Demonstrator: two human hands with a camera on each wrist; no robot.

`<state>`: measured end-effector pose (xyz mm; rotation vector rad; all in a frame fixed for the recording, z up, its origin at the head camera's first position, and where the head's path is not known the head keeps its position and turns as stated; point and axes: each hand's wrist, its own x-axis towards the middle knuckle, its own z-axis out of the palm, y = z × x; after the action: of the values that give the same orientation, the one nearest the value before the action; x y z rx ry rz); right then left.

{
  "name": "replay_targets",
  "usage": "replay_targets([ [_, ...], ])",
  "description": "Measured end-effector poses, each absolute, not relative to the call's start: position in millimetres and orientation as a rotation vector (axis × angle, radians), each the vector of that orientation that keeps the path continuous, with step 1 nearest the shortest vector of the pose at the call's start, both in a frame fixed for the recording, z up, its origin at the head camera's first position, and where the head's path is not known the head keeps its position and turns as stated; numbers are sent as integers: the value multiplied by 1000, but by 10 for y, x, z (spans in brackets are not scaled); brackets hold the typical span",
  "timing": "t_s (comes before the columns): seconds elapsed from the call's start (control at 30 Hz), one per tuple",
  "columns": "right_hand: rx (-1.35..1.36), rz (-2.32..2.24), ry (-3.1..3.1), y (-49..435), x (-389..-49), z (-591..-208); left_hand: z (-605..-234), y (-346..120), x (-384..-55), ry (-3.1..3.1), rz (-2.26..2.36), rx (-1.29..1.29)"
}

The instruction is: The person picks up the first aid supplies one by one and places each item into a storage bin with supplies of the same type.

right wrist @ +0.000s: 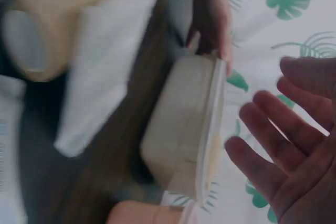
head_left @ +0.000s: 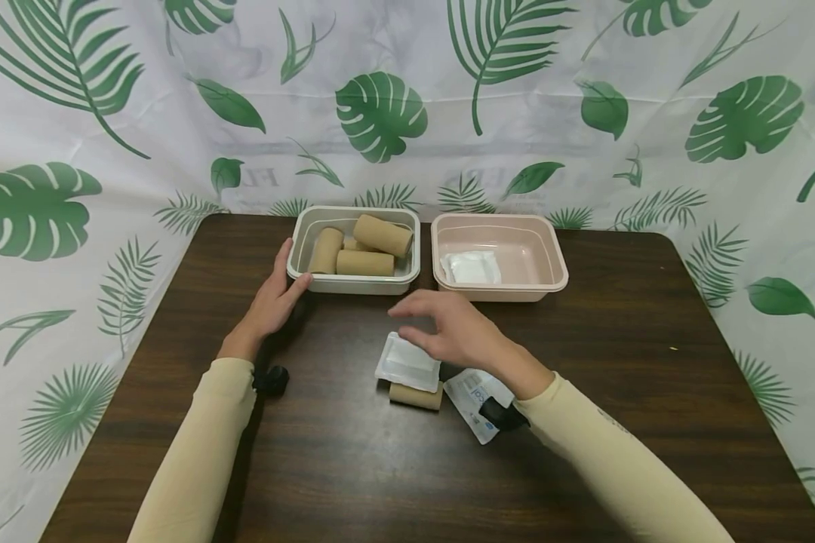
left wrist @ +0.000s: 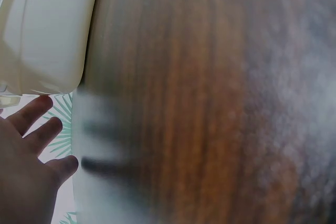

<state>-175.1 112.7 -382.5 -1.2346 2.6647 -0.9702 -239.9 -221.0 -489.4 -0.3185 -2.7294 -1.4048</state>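
My left hand point(head_left: 269, 302) touches the left end of a whitish plastic tub point(head_left: 360, 285), thumb at its front corner and fingers along its side. In the tub lie several brown cardboard tubes point(head_left: 365, 263). My right hand point(head_left: 458, 328) is held over the table with fingers spread and nothing in them, as the right wrist view also shows. Just below it, a flat white packet point(head_left: 409, 363) leans on a cardboard tube point(head_left: 416, 396). Another white packet point(head_left: 472, 407) with blue print lies beside them, partly hidden by the right wrist's black strap.
A pink plastic tub point(head_left: 526, 256) stands to the right of the whitish one, with a white packet point(head_left: 472, 268) inside. Both tubs are near the back edge of the dark wooden table point(head_left: 326, 460). A leaf-print cloth point(head_left: 407, 90) hangs behind.
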Motion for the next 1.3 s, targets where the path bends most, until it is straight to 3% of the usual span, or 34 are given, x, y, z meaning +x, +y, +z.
replay_targets([
  [0.5,-1491,-658,2564,1320,-1122,-4197,-4893,-2200,-2392,-2719,-1420,-321],
  [0.87,-1495,-589,2756,1388,-1077,-4378,-4909,-2201,-2396,-2722,-1425,-304],
  [1.3,-1322,-598,2821,1453,-1156,-4569,-4932,-2197,-2402,-2707,-1425,-319],
])
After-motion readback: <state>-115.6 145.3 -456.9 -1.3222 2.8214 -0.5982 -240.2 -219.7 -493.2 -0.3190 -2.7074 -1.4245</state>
